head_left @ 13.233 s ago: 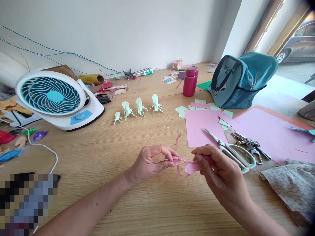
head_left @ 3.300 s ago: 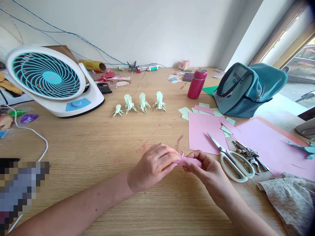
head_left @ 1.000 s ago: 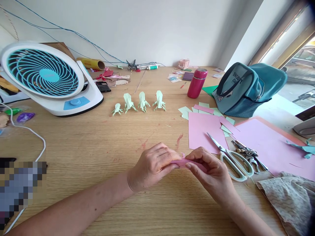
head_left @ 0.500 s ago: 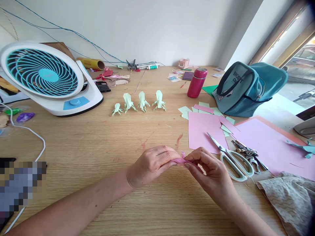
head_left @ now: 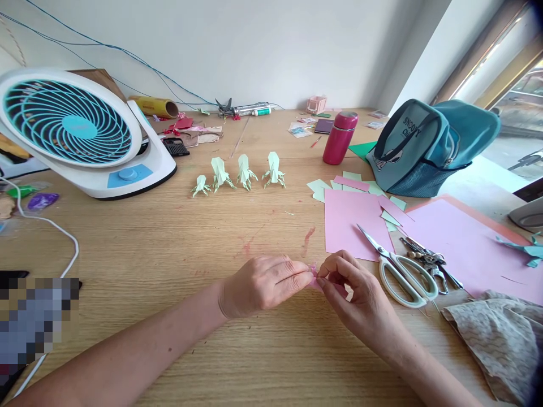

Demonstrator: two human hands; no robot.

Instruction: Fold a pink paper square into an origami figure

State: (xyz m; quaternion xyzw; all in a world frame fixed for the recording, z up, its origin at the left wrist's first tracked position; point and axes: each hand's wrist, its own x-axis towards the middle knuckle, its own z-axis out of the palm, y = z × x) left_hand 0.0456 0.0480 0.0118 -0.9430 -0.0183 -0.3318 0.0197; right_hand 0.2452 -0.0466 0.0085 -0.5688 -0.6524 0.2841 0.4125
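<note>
Between my two hands, low over the wooden table (head_left: 169, 249), is a small piece of folded pink paper (head_left: 314, 281), mostly covered by the fingers. My left hand (head_left: 267, 285) pinches its left side, fingers pressed together. My right hand (head_left: 354, 291) grips the other side between thumb and forefinger, with the remaining fingers curled. Beyond the hands stand several pale green folded-paper figures with legs, one of them a larger figure (head_left: 274, 168) and the leftmost a smaller one (head_left: 201, 185). White-handled scissors (head_left: 407, 277) lie just right of my right hand.
A pink sheet (head_left: 354, 220) and green offcuts lie to the right, beside keys (head_left: 428, 260) and a larger pink sheet (head_left: 475, 243). Farther back are a magenta flask (head_left: 339, 138) and a teal backpack (head_left: 428, 147). A white fan (head_left: 139, 164) stands left; a cloth (head_left: 500, 345) lies front right.
My left fingers have slid slightly right over the pink paper, closer to my right fingertips, hiding more of it. Both hands still hold it. The view has shifted a little.
</note>
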